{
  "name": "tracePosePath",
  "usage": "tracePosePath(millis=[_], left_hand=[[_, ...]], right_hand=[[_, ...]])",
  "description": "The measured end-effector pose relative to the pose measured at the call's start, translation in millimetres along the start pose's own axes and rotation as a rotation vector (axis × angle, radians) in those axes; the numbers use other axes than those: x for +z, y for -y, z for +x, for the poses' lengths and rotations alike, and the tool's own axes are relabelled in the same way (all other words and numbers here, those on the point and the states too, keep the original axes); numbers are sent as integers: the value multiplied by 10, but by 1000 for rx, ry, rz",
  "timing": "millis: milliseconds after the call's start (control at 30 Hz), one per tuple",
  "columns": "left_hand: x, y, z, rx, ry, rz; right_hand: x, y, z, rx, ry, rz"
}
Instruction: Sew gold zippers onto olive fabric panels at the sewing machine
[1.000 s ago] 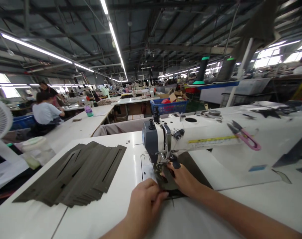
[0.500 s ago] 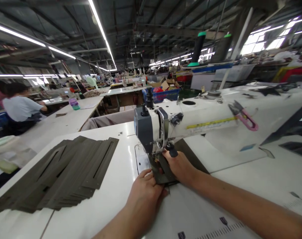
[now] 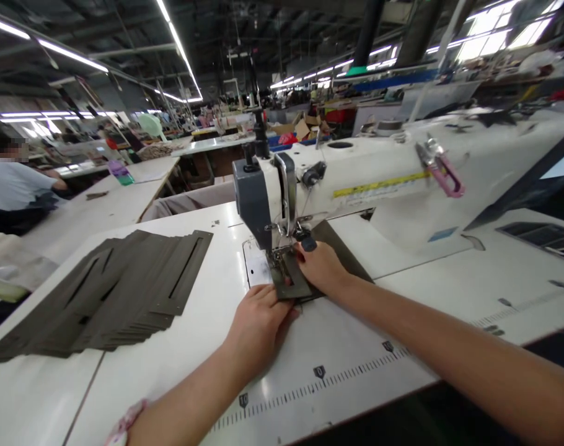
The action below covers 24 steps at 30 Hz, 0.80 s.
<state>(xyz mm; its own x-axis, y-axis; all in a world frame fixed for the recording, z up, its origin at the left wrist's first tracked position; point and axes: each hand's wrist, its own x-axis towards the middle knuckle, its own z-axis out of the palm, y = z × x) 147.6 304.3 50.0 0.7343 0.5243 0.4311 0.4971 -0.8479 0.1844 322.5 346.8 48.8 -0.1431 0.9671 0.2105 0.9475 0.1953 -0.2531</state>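
A dark olive fabric panel (image 3: pixel 295 286) with a slot in it lies under the presser foot of the white sewing machine (image 3: pixel 282 192). My left hand (image 3: pixel 259 313) grips the panel's near left corner, thumb below and fingers on top. Beside the needle area, my right hand (image 3: pixel 323 265) is closed on the panel's right side, its fingertips partly behind a black knob. More of the dark fabric stretches back behind the right hand, under the machine arm. To the left, a fanned stack of matching slotted panels (image 3: pixel 110 291) rests on the white table.
Pink-handled snips (image 3: pixel 442 170) sit on the machine arm above a yellow tape measure (image 3: pixel 379 184). A printed ruler (image 3: pixel 310 387) runs along the table's front edge. At far left a person in a light shirt (image 3: pixel 17 186) sits by another table with a purple bottle (image 3: pixel 120 172).
The head view has tilted down and turned slightly right, so more of the table's front edge and ruler shows. Both hands keep their places on the panel at the needle.
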Motion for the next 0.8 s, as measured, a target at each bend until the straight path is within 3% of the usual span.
tracePosePath(millis=[167,267,433,800], left_hand=[[-84,-31,-119,-102,-173,109],[-79,46,-135,-77,-170,107],[-44,150,-104,167,-76,129],[-45,187,35,252,-48,264]], right_hand=[[-38,-1,-454,-313,-151,148],[-23,35,-634,-519,-208,273],[-3,70,-715,-561,-198,364],[35,18,-684,-560,-209,397]])
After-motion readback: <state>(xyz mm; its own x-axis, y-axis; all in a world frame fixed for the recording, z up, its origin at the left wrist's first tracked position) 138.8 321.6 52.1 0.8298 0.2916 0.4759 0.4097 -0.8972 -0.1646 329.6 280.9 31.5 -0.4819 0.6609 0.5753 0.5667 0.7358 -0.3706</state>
